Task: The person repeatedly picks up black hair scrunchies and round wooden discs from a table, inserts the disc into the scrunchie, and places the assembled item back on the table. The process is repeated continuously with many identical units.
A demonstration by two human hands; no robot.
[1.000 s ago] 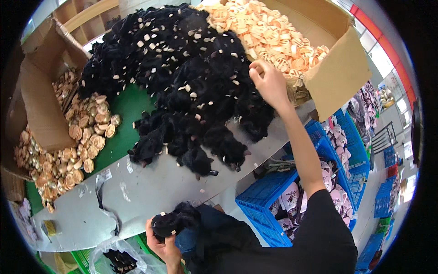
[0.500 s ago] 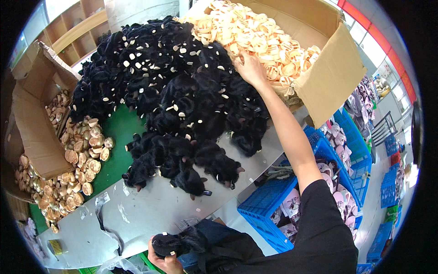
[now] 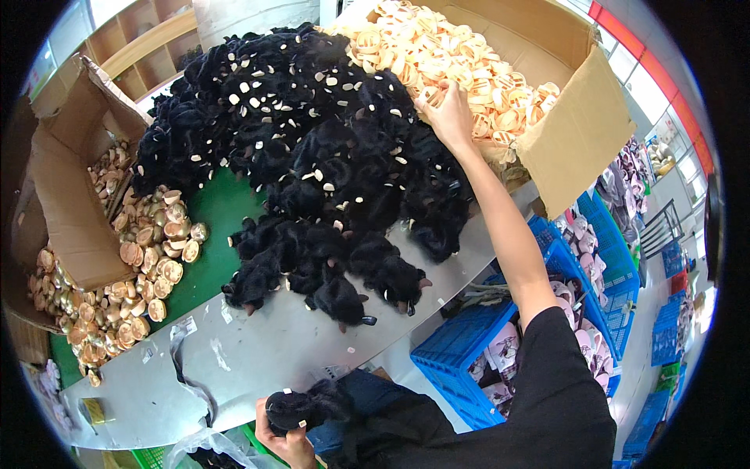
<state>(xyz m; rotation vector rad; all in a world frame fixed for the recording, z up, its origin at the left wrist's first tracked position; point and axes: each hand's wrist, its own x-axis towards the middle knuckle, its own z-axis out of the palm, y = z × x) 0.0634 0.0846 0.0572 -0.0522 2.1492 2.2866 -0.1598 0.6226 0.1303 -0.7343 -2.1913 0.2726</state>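
Observation:
Near the lower edge, my left hand [image 3: 291, 447] is wrapped round a small black plush toy [image 3: 287, 411] with pale tabs sticking out of its fur. Far out, my right hand [image 3: 451, 119] pinches a peach-coloured plastic piece [image 3: 429, 96], shaped like a slotted half-shell, at the edge of a heap of loose matching pieces [image 3: 484, 66]. That heap fills an open cardboard carton [image 3: 578, 129]. Left of my right hand lies a large pile of black plush toys [image 3: 312, 148], many with pale tabs. Several more plush toys [image 3: 336, 293] lie nearer to me on the metal table [image 3: 258, 344].
At the left, a tipped carton [image 3: 78, 219] spills gold and peach half-shells [image 3: 148, 258] over a green mat [image 3: 223, 207]. Blue crates [image 3: 449, 363] with pink printed pieces stand right of the table. A dark strip [image 3: 181, 363] hangs over the table's near edge.
My right hand has moved slightly right, and a peach piece now shows between its fingers. My left hand still holds the plush toy. The whole view has shifted a little.

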